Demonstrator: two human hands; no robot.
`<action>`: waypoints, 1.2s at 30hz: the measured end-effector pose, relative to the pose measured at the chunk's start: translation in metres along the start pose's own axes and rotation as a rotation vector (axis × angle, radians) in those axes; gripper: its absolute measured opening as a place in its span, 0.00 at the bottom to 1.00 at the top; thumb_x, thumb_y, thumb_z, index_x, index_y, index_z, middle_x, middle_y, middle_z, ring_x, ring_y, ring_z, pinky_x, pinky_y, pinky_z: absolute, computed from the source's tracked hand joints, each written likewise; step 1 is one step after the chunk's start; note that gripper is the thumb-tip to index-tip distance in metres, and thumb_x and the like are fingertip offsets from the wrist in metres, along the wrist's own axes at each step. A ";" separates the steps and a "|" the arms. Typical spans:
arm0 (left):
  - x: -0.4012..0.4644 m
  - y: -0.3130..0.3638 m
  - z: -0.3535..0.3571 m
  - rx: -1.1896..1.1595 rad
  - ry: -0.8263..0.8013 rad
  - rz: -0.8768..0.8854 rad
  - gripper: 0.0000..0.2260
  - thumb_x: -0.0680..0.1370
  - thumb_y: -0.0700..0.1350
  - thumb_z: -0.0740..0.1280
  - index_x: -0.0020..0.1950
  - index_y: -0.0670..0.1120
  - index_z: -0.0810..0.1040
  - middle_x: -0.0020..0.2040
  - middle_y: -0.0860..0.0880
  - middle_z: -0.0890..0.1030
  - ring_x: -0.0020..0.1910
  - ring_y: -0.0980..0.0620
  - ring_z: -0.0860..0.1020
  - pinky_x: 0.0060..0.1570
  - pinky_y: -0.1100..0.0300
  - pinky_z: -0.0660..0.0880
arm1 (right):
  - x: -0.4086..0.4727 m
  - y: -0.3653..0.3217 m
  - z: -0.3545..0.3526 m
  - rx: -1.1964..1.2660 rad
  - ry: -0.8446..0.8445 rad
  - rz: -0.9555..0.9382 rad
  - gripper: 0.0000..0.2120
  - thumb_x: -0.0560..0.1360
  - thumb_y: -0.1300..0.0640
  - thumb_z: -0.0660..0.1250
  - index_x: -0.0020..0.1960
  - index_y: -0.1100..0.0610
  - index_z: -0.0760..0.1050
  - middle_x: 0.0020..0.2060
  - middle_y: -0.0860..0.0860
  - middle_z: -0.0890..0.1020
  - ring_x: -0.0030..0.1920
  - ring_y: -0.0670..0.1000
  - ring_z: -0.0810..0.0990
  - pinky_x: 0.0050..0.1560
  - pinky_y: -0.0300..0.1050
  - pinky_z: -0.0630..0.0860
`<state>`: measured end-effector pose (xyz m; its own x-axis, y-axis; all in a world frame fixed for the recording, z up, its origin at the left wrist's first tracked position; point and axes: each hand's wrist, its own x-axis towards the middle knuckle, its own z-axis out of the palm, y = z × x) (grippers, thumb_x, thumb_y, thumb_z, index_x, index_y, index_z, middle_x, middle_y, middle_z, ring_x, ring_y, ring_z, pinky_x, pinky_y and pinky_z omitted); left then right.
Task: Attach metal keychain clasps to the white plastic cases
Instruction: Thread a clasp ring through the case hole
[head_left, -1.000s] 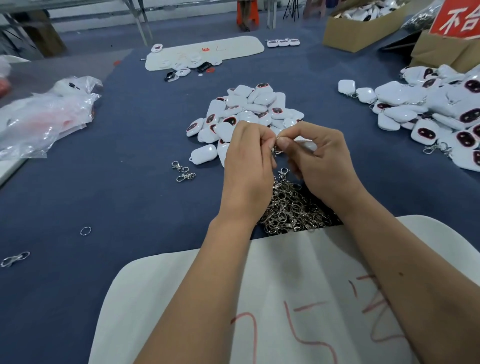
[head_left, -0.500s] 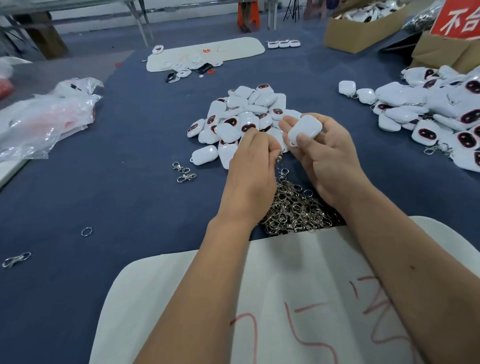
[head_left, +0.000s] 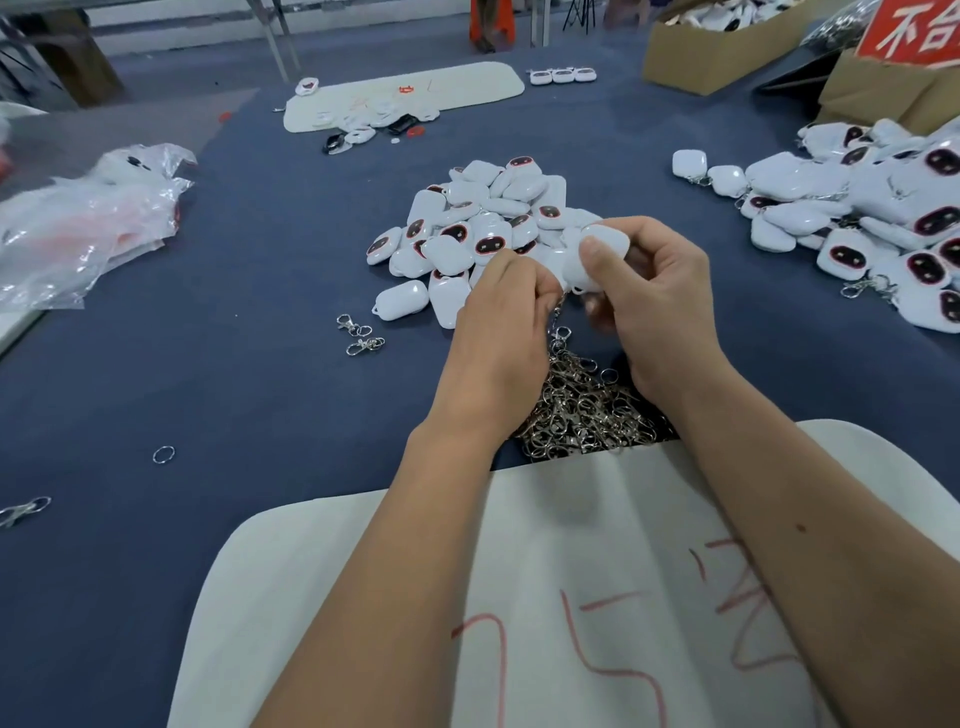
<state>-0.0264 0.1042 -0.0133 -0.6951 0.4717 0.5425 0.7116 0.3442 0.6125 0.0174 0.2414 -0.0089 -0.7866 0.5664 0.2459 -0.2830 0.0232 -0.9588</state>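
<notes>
Over the clasp heap, 1 case is mid-fitting.
Right hand (head_left: 660, 306) grips a white case (head_left: 602, 254) between thumb and fingers; left hand (head_left: 501, 322) pinches a clasp (head_left: 558, 312) whose chain hangs just under the case's loop, and whether it is hooked on I cannot tell. At the bench's (head_left: 260, 405) right lies a big done pile (head_left: 857, 218), several showing clasps. Left to do, by my reckoning: the middle pile (head_left: 467, 223) of bare cases, fed from the heap (head_left: 582, 410) of clasps, so the job looks well along but not near its end.

White case (head_left: 597, 254) held upright, clasp (head_left: 558, 312) dangling below (loop end).
</notes>
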 end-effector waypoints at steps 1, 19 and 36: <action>0.000 0.000 0.000 -0.001 -0.003 0.003 0.08 0.79 0.30 0.61 0.46 0.41 0.74 0.46 0.48 0.73 0.44 0.50 0.70 0.44 0.63 0.66 | -0.001 0.000 0.000 -0.021 0.000 -0.016 0.03 0.79 0.59 0.71 0.52 0.58 0.80 0.35 0.49 0.83 0.27 0.48 0.75 0.27 0.39 0.72; -0.002 0.004 -0.004 -0.028 -0.054 0.041 0.08 0.81 0.31 0.60 0.48 0.42 0.74 0.48 0.47 0.73 0.43 0.44 0.75 0.45 0.43 0.74 | 0.000 0.001 0.004 -0.055 0.056 -0.142 0.13 0.78 0.63 0.71 0.53 0.67 0.68 0.34 0.57 0.83 0.24 0.56 0.79 0.23 0.43 0.74; -0.003 0.005 -0.003 -0.060 -0.074 0.012 0.07 0.79 0.30 0.58 0.47 0.39 0.73 0.49 0.42 0.73 0.43 0.40 0.75 0.44 0.39 0.73 | -0.001 0.001 0.006 -0.105 0.083 -0.167 0.12 0.76 0.62 0.70 0.52 0.63 0.68 0.34 0.59 0.83 0.24 0.59 0.81 0.23 0.44 0.75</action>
<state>-0.0208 0.1024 -0.0099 -0.6753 0.5354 0.5073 0.7111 0.2897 0.6407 0.0140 0.2359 -0.0094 -0.6847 0.6129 0.3943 -0.3433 0.2060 -0.9163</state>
